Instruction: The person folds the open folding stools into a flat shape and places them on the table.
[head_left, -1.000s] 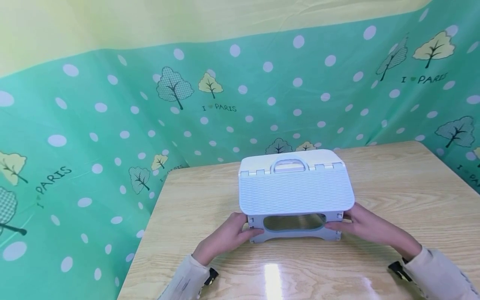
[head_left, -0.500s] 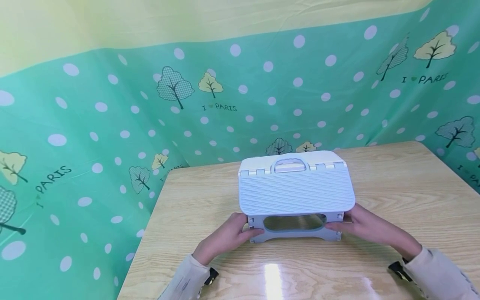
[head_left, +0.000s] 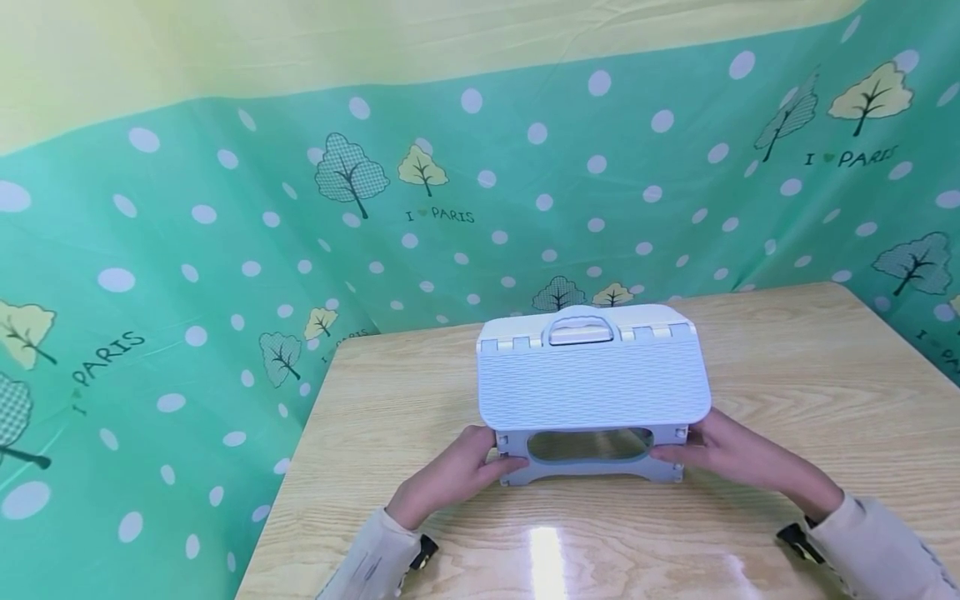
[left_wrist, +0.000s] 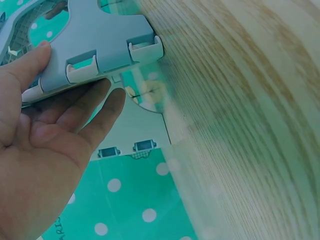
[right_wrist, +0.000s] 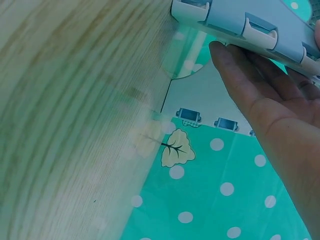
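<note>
A folding step stool (head_left: 592, 383) stands on the wooden table, its pale blue ribbed near half tilted down towards me and its white far half (head_left: 630, 317) behind. An arched handle (head_left: 577, 315) rises at the fold between them. At the left end of the near leg panel (head_left: 592, 469), my left hand (head_left: 457, 471) grips with the thumb in front and the fingers behind. My right hand (head_left: 738, 454) holds the right end the same way. Both wrist views show the fingers (left_wrist: 87, 107) behind the panel, beside its white hinge clips (right_wrist: 260, 35).
The light wood table (head_left: 390, 392) reaches back to a green dotted curtain (head_left: 480, 200) with printed trees, which also hangs along the left. A bright light reflection (head_left: 546, 558) lies on the tabletop near me.
The far edge of the stool's white half has sunk slightly in view, to about the height of the handle's top. Both hands have kept their places on the leg panel.
</note>
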